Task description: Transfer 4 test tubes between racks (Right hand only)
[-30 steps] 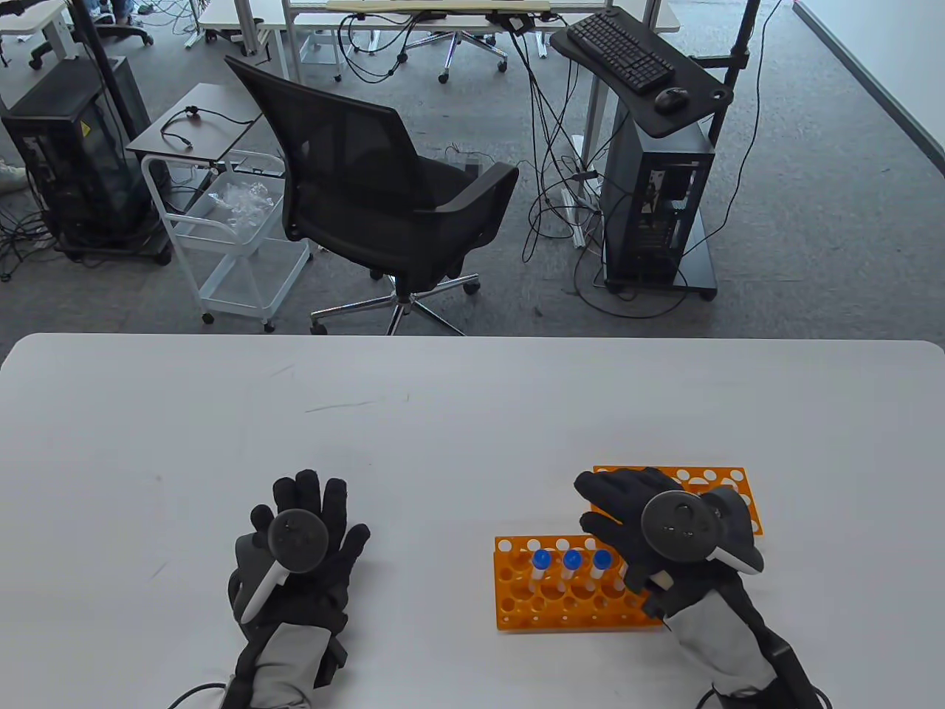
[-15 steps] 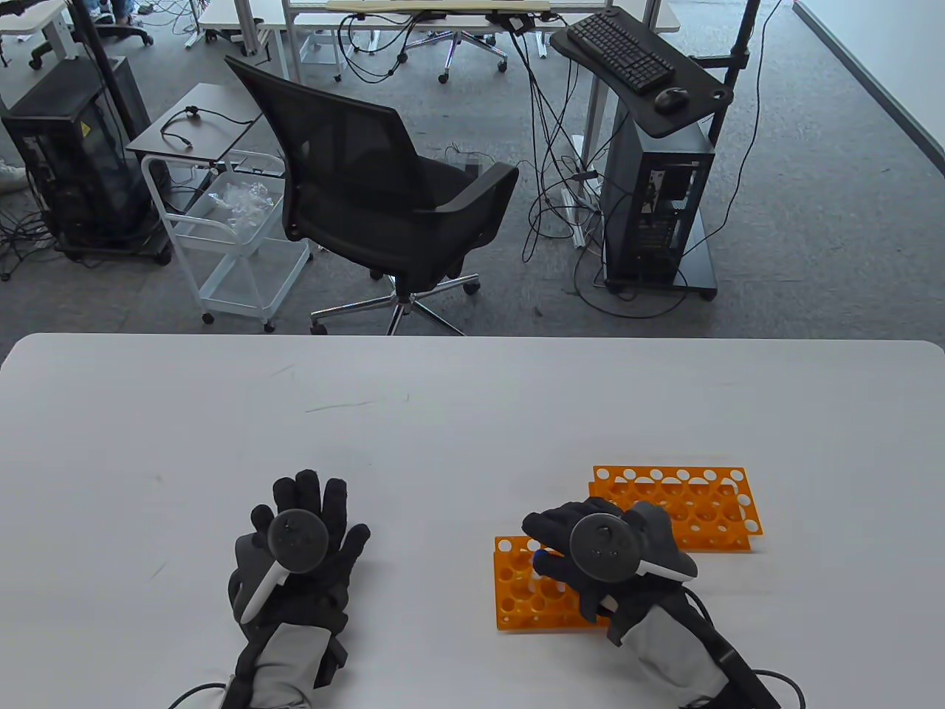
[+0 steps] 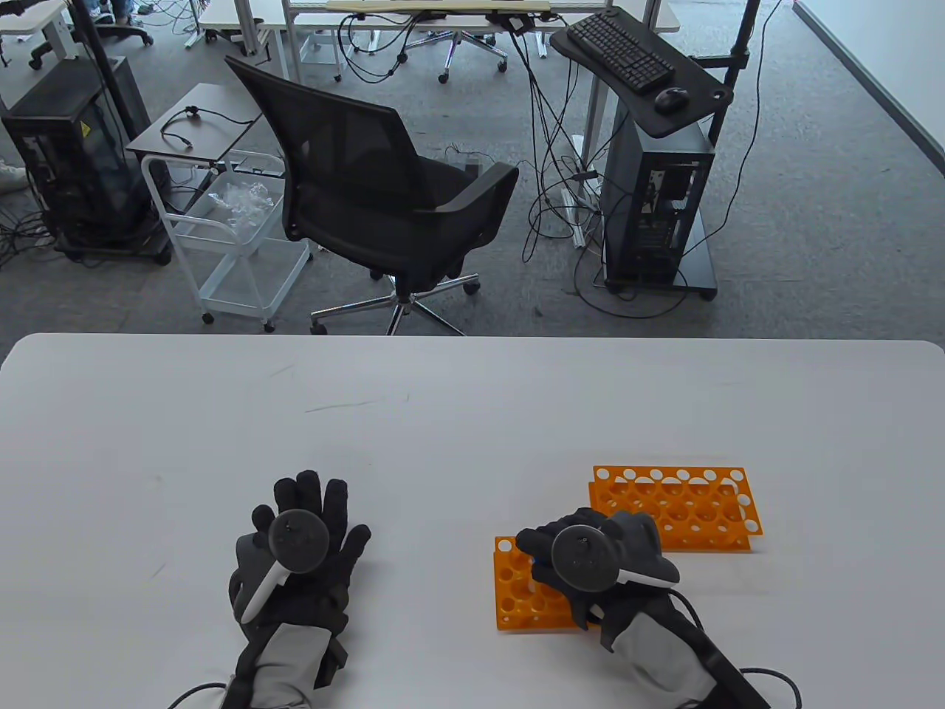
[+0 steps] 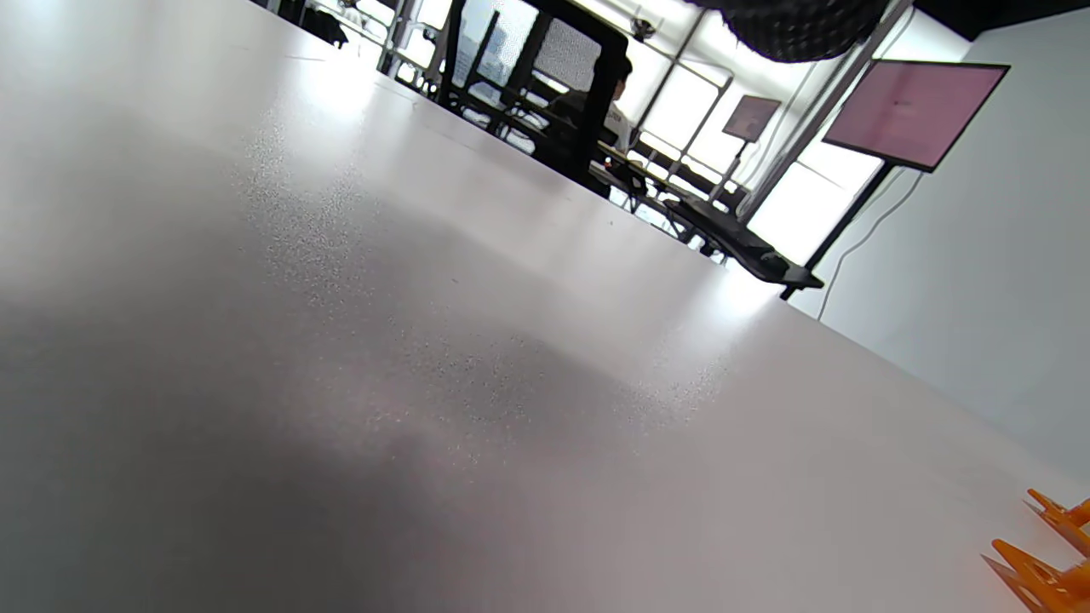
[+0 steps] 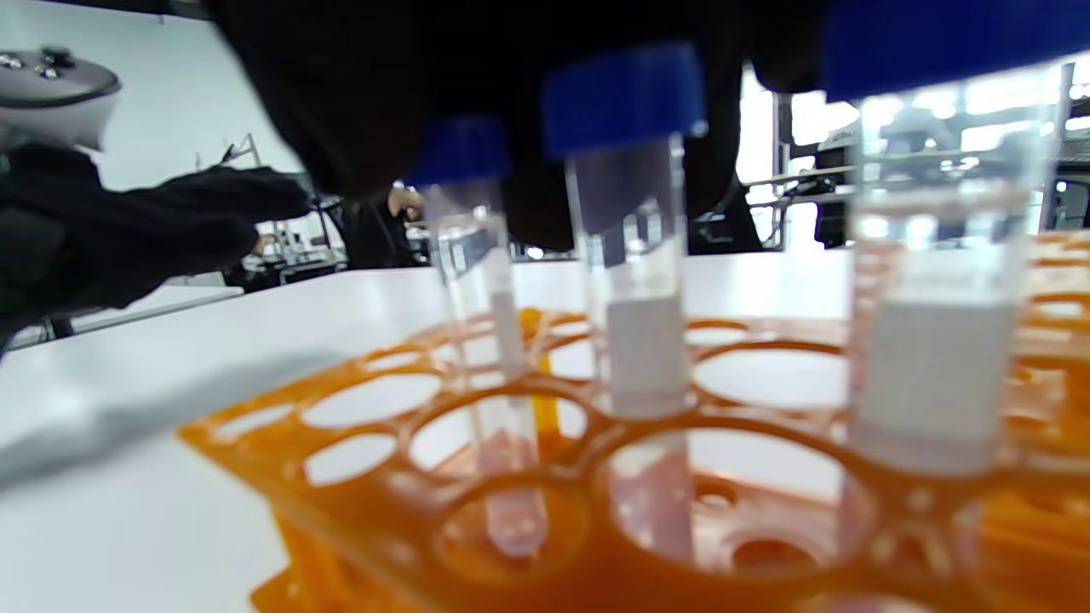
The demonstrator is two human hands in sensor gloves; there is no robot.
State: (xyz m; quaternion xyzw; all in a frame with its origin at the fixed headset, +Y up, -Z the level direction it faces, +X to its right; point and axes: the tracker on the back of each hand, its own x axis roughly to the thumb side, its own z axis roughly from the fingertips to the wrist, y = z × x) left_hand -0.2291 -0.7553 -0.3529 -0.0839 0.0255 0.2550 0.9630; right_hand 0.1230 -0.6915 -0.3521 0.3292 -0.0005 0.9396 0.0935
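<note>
The right hand (image 3: 590, 565) hovers over the near orange plastic rack (image 3: 517, 591) of blue-capped clear tubes (image 5: 630, 255) (grip hidden, cannot tell); pinch one cap, lift straight. The left hand (image 3: 299, 546) lies flat, fingers spread, on the tabletop (image 3: 443, 443).

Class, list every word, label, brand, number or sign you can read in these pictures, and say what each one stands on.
No text can be read.
Test tubes: white label patches, blank or too blurred to tell.
Yellow sticker on the black computer tower on the floor: too small to read.
Pink wall screen: no legible writing.
Keyboard: key legends too small.
</note>
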